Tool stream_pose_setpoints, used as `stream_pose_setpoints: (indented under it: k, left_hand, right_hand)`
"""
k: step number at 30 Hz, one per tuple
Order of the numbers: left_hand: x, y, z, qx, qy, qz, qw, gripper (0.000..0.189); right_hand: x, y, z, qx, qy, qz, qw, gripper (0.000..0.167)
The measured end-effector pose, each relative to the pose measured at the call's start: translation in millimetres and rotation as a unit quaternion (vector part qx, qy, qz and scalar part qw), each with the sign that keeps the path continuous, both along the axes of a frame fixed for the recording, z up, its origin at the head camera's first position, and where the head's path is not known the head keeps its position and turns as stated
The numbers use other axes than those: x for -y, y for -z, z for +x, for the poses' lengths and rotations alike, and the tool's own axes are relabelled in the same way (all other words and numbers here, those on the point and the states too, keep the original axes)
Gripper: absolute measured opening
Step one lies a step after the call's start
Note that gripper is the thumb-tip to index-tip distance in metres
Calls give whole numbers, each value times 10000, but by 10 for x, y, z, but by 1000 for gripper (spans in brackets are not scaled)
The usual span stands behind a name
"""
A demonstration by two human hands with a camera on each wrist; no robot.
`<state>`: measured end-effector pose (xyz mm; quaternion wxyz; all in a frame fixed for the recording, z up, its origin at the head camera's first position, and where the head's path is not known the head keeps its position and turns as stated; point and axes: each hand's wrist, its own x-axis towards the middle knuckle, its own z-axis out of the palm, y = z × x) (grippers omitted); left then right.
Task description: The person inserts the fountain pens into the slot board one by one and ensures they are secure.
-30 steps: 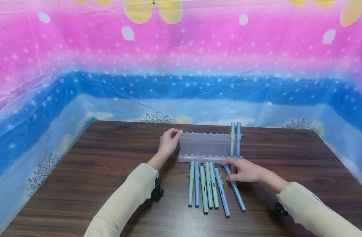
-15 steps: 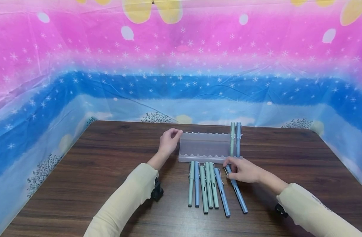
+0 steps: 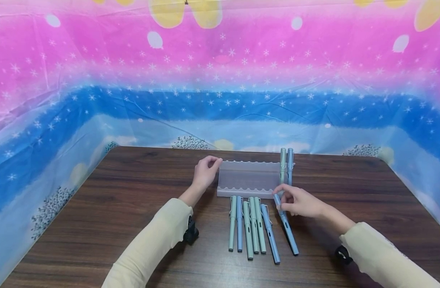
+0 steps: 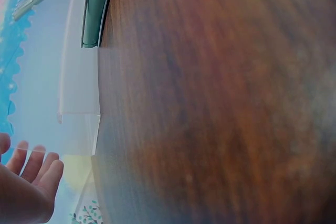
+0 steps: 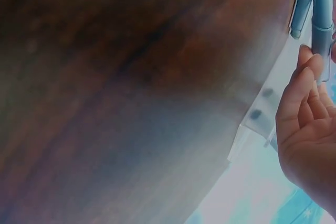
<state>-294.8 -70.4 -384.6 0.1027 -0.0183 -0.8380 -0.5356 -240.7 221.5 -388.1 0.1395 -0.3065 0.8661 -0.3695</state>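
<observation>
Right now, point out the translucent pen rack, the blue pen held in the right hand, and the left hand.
Translucent pen rack (image 3: 249, 176), head view: on the bare back panel.
Held blue pen (image 3: 289, 234), head view: on the barrel.
Left hand (image 3: 205, 172), head view: between wrist and fingertips.

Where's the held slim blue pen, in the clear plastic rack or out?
Out: right-hand fingers hold the pen in front of the rack.

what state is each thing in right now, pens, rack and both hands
held blue pen: capped, pinched near its clip end
rack: standing, partly filled
green pen in rack: capped, upright
blue pen in rack: capped, upright
six loose pens: capped, lying on table
left hand: holding rack's left edge
right hand: pinching pen
</observation>
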Motion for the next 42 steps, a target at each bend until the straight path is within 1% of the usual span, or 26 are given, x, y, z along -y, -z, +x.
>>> stream_pose_setpoints:
  k: [8,13,20,29,32,36,39,42]
  left_hand:
    - [-2,6,-9,-22,-31,-40,10000,26]
    - [-3,13,-15,-12,-27,-32,10000,26]
    - [-8,7,-13,20,-42,-43,10000,26]
    - [-5,15,-16,-15,-12,-14,10000,26]
    - [-4,13,-15,-9,-3,-8,10000,26]
    - [-3,9,-13,-26,11,3,10000,26]
    - [-3,8,-16,-52,8,0,10000,26]
    - [-3,4,-13,-46,7,-7,10000,26]
  right_hand:
    - [-23,-42,-21,358,49,-397,9986,36]
    - [-49,-73,-37,450,12,-633,9970,35]
    - [-77,-146,-78,278,116,-630,9976,38]
    - [-102,-296,-140,-12,91,-719,9974,36]
    - [-62,-410,-102,-5,162,-744,9971,37]
    - [-68,-434,-147,-43,242,-791,9966,38]
    - [-114,-377,-233,-124,290,-820,9961,38]
    - [-120,-408,-252,-234,414,-742,9961,38]
